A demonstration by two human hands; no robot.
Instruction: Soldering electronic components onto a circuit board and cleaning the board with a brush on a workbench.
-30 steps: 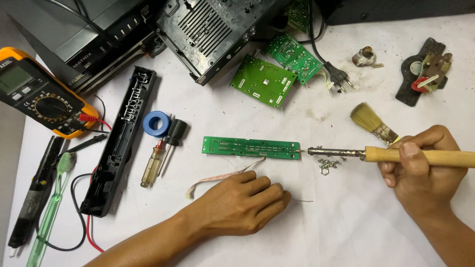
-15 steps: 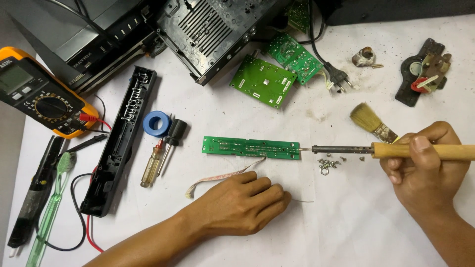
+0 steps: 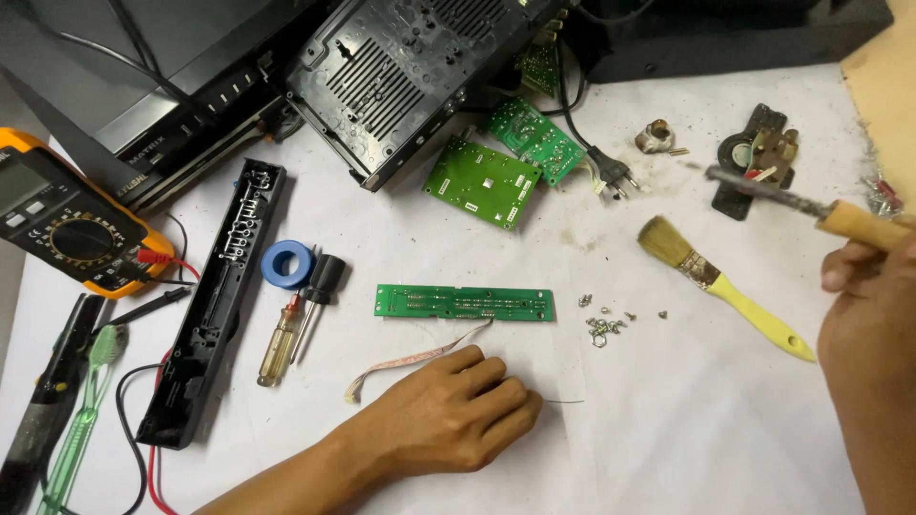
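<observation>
The long green circuit board [image 3: 465,302] lies flat near the middle of the white table cover [image 3: 668,439], its long edges running left to right, with a thin ribbon cable [image 3: 410,360] trailing from its lower edge down to the left. Below it the left hand [image 3: 448,415] rests palm down on the cover, fingers curled loosely together, close to the board but not touching it; a thin wire [image 3: 558,401] sticks out from under the fingertips, though whether they pinch it cannot be told. Open white surface spreads to the right of this hand and below the board — the widest free stretch in view. Just right of the board's end sits a small scatter of screws [image 3: 603,326], and beyond them a yellow-handled brush [image 3: 725,286] lies slanted. The right hand [image 3: 873,315], at the right edge, is closed around the wooden handle of a soldering iron [image 3: 811,208], raised well clear of the board with its tip pointing up and left. Left of the board lie a blue tape roll [image 3: 286,264], a screwdriver [image 3: 280,340] and a long black panel [image 3: 215,305].
</observation>
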